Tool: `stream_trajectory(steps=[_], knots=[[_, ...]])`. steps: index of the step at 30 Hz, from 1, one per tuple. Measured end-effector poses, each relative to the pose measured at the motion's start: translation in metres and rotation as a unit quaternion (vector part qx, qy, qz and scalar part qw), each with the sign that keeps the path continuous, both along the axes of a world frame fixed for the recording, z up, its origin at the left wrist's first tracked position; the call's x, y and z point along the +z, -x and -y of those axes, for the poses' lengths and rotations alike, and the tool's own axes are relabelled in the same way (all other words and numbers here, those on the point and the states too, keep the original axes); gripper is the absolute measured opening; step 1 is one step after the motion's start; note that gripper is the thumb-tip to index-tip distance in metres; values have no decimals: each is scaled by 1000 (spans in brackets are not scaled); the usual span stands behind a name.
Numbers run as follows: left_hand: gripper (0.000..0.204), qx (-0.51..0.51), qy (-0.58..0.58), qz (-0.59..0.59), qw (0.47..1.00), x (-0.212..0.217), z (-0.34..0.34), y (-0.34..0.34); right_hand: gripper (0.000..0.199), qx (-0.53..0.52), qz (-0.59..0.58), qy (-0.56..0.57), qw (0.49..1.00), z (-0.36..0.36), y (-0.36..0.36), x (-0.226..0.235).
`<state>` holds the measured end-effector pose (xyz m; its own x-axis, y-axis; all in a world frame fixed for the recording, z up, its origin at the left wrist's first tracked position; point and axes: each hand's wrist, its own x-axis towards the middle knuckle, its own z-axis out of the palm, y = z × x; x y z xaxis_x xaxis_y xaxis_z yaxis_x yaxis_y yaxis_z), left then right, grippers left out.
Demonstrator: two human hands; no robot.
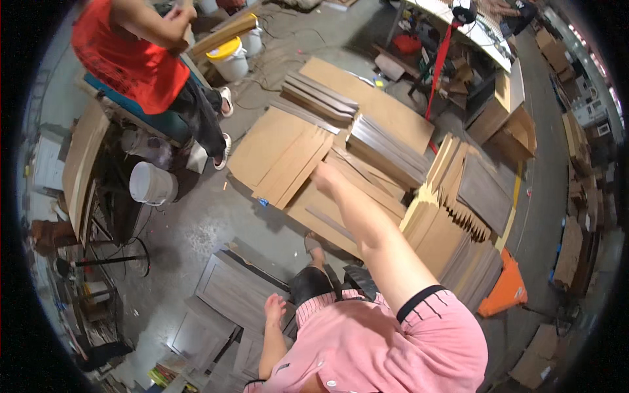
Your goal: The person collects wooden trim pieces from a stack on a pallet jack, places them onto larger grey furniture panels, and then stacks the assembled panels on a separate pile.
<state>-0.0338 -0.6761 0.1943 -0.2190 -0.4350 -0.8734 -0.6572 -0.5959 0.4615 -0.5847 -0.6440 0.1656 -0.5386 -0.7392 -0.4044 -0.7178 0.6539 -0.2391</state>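
Note:
My right arm reaches forward over a low stack of boards. Its hand (323, 177) is closed at the near right edge of a flat brown board (275, 147), which seems to be in its grip; the fingertips are partly hidden. Beside that board lie thin brown strips (367, 173) and a bundle of grey strips (386, 150). My left hand (275, 310) hangs low at my side with its fingers apart and holds nothing. Below it, grey framed panels (242, 295) lean or lie near the floor.
A person in a red top (131, 59) stands at the far left near a white bucket (152, 183) and a yellow-lidded bucket (228, 57). To the right are stacked strips (475, 275), an orange pallet-jack-like part (504, 288) and an open cardboard box (514, 134). A cluttered worktable (481, 29) stands farther back.

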Motion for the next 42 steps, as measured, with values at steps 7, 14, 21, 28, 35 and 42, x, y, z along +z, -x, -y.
stream_trajectory(steps=[7, 14, 21, 28, 35, 42], knots=[[30, 6, -16, 86, 996, 4, 31, -93, 41, -361, 183, -89, 910, -89, -79, -104], [17, -52, -39, 104, 992, -29, 70, -70, 50, -379, 117, -109, 911, -155, -70, -182], [28, -21, -9, 26, 999, -23, 83, -5, 44, -309, 229, -186, 904, -114, -37, -115], [38, -36, 1, -2, 999, -23, 77, 13, 21, -277, 157, -193, 928, -121, -21, -109], [25, 28, -56, 50, 997, -40, 44, -42, 27, -109, 128, -212, 963, -104, -20, -100], [25, -25, -42, 92, 995, -63, 37, -54, 28, -98, 163, -222, 956, -128, -30, -48]])
